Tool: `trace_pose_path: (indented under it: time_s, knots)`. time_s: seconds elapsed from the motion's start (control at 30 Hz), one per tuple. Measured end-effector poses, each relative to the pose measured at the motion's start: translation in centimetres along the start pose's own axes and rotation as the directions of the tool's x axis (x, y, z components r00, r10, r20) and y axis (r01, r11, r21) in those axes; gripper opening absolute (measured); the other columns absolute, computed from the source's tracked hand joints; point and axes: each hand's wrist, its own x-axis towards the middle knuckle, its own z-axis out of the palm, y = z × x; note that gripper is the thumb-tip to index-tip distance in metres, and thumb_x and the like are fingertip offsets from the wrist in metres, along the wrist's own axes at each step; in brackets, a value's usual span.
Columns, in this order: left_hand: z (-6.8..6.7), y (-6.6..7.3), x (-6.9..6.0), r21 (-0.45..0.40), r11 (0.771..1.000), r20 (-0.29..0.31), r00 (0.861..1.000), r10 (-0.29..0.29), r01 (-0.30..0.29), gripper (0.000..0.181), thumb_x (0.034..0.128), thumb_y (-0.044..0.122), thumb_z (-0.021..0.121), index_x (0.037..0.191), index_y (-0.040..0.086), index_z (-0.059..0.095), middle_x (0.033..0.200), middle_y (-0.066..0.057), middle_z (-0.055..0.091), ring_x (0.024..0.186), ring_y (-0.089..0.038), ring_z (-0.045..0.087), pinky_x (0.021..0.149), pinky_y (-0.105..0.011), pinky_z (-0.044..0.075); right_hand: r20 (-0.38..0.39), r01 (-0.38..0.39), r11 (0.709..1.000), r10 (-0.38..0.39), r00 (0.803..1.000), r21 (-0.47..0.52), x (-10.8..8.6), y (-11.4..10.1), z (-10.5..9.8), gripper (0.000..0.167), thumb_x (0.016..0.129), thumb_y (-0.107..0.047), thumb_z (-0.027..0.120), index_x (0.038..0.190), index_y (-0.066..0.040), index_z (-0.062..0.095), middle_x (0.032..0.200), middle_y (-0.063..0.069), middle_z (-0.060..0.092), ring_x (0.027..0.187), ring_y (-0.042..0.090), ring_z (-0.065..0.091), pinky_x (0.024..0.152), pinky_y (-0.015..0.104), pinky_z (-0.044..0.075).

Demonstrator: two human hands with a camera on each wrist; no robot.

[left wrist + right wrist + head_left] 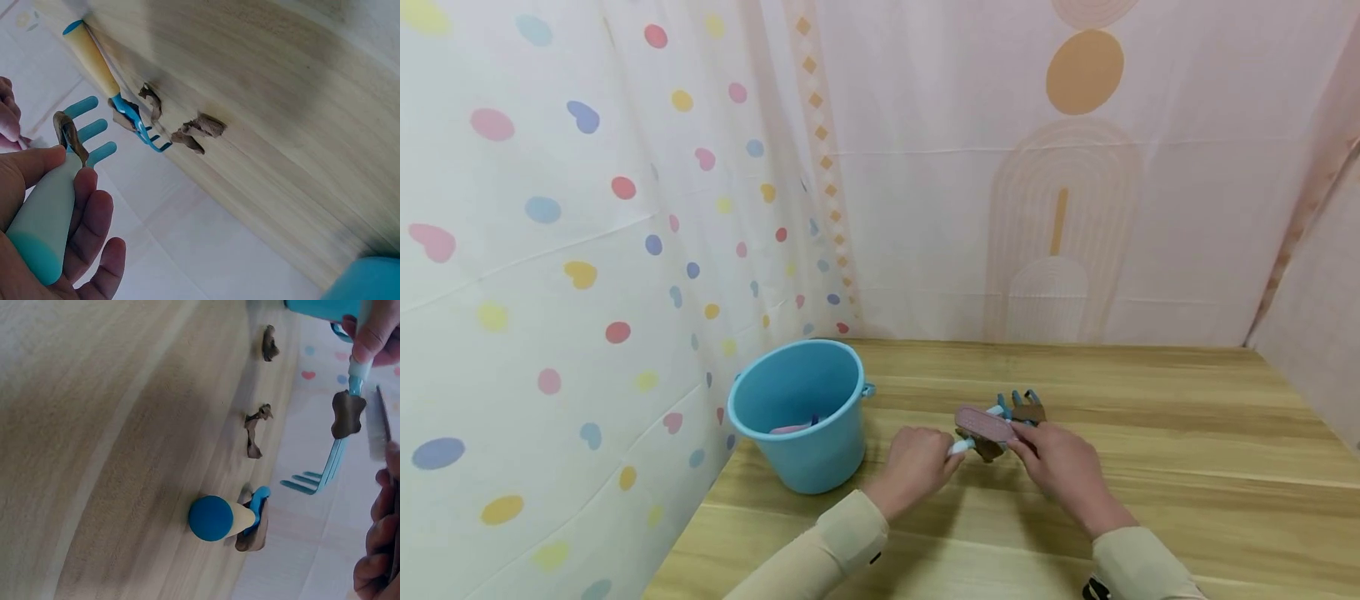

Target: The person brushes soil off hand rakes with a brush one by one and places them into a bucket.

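Observation:
My left hand (916, 462) grips the pale handle of a small hand rake (47, 215), whose blue tines (306, 482) point away from the palm. A brown clay-like lump (347, 414) clings to the rake's neck. My right hand (1063, 467) holds a pinkish-brown brush (985, 423) by one end; pale bristles (375, 428) face the rake in the right wrist view, apart from the lump. Below the hands, a second rake (94, 59) with a cream handle and blue tines lies on the table, brown stuff stuck on it too.
Several brown crumpled pieces (203, 125) lie on the wooden table (1187, 467) near the second rake. At the left stands a blue bucket (816, 462) with something pink (790, 430) inside. Patterned curtains (925, 208) hang behind the table and along its left side.

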Motion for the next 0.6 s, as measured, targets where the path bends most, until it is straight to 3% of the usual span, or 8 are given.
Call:
trace_pose_path:
  time_s: [0.23, 0.47, 0.6]
  knots:
    - [0.34, 0.48, -0.37, 0.055, 0.998, -0.041, 0.999, 0.018, -0.016, 0.043, 0.0905, 0.037, 0.069, 0.058, 0.021, 0.046, 0.052, 0.008, 0.041, 0.045, -0.008, 0.040, 0.046, -0.029, 0.033, -0.049, -0.031, 0.999, 0.029, 0.998, -0.034, -0.11, 0.06, 0.55, 0.026, 0.091, -0.022, 0.073, 0.113, -0.008, 0.074, 0.077, 0.007, 0.066, 0.057, 0.015, 0.053, 0.048, 0.034, 0.041]
    - [0.40, 0.80, -0.72, 0.020, 1.000, -0.048, 0.999, -0.003, 0.004, 0.044, 0.0904, 0.037, 0.069, 0.058, 0.020, 0.046, 0.050, 0.009, 0.041, 0.044, -0.008, 0.039, 0.046, -0.028, 0.033, -0.050, -0.083, 0.995, 0.081, 0.995, -0.048, 0.01, 0.05, 0.70, 0.029, 0.093, -0.023, 0.071, 0.116, -0.006, 0.073, 0.079, 0.011, 0.067, 0.059, 0.019, 0.056, 0.046, 0.036, 0.041]
    - [0.39, 0.72, -0.86, 0.004, 1.000, -0.056, 0.998, -0.013, 0.013, 0.043, 0.0896, 0.038, 0.071, 0.058, 0.020, 0.047, 0.050, 0.008, 0.041, 0.044, -0.008, 0.040, 0.044, -0.027, 0.032, -0.095, -0.086, 0.995, 0.081, 0.992, -0.047, 0.13, -0.05, 0.59, 0.029, 0.093, -0.022, 0.071, 0.116, -0.005, 0.073, 0.084, 0.013, 0.070, 0.058, 0.021, 0.058, 0.044, 0.036, 0.041]
